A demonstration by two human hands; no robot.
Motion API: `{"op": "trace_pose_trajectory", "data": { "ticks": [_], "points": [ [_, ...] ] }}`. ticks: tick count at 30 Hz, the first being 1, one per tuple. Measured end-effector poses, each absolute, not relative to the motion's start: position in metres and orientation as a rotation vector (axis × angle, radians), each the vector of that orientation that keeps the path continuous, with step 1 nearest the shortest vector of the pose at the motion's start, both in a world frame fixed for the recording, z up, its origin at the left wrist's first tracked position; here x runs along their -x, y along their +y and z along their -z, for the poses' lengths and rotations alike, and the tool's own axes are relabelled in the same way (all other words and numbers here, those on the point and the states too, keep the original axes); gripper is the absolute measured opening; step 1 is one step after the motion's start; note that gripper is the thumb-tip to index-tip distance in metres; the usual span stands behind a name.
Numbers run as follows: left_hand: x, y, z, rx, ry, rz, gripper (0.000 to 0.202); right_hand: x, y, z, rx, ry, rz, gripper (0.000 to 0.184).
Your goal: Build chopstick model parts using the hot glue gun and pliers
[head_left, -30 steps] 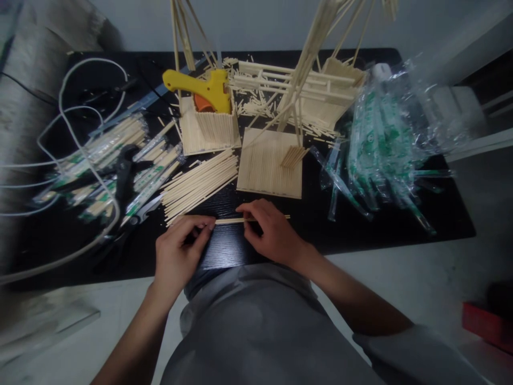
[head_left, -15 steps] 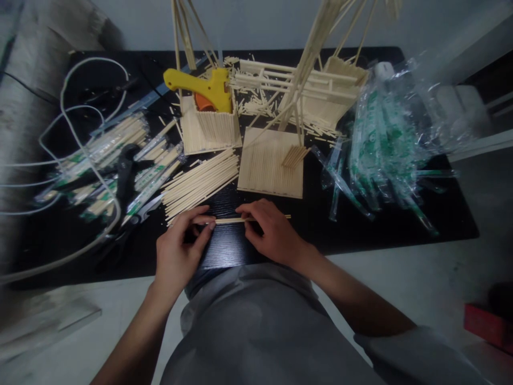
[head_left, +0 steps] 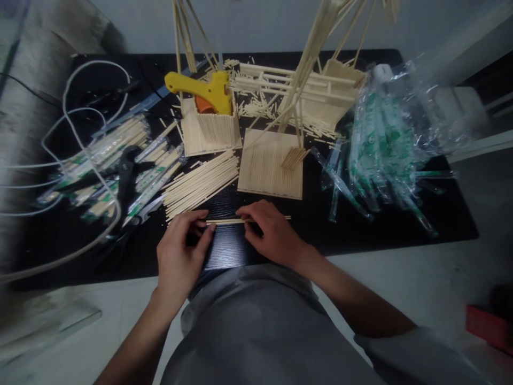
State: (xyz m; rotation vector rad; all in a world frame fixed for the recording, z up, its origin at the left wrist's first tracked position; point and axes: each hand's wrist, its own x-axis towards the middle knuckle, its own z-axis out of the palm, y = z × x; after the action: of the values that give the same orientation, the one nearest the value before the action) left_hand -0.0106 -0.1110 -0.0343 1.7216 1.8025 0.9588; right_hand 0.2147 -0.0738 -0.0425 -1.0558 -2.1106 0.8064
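Two thin wooden chopsticks lie side by side across the black table, near its front edge. My right hand grips them toward their right part, and their right ends stick out beyond it. At their left ends is my left hand, with the sticks between thumb and curled forefinger. Just behind my left hand is a slanted row of loose chopsticks. Behind my right hand sits a flat square panel of joined sticks, with a small bundle of short sticks on it.
A yellow glue gun rests in a stick-built box. Taller stick frames stand at the back. Packaged chopsticks, scissors and a white cable are on the left. Empty plastic wrappers are heaped on the right.
My left forefinger has drawn back slightly to the left, so more of the chopsticks' left ends shows. My right hand has hardly moved.
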Motion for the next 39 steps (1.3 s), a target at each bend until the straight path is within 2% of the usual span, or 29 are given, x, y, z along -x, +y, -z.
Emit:
{"op": "trace_pose_trajectory", "data": {
  "ticks": [15,22,27,31,39],
  "points": [
    [0.012,-0.116,0.035,-1.736,1.8,-0.984,0.017,-0.214,-0.074,0.044,1.063,-2.112,-0.807,0.033],
    [0.014,-0.115,0.037,-1.724,1.818,-0.965,0.017,-0.214,-0.073,0.048,1.038,-2.129,-0.765,0.025],
    [0.013,-0.115,0.038,-1.689,1.788,-0.988,0.018,-0.213,-0.074,0.046,1.048,-2.135,-0.731,0.012],
    [0.013,-0.115,0.039,-1.652,1.77,-1.0,0.018,-0.213,-0.073,0.045,1.059,-2.152,-0.711,0.016],
    [0.015,-0.124,0.027,-1.234,1.648,-1.172,0.029,-0.211,-0.073,0.045,1.06,-2.137,-0.699,0.016]
  ]
}}
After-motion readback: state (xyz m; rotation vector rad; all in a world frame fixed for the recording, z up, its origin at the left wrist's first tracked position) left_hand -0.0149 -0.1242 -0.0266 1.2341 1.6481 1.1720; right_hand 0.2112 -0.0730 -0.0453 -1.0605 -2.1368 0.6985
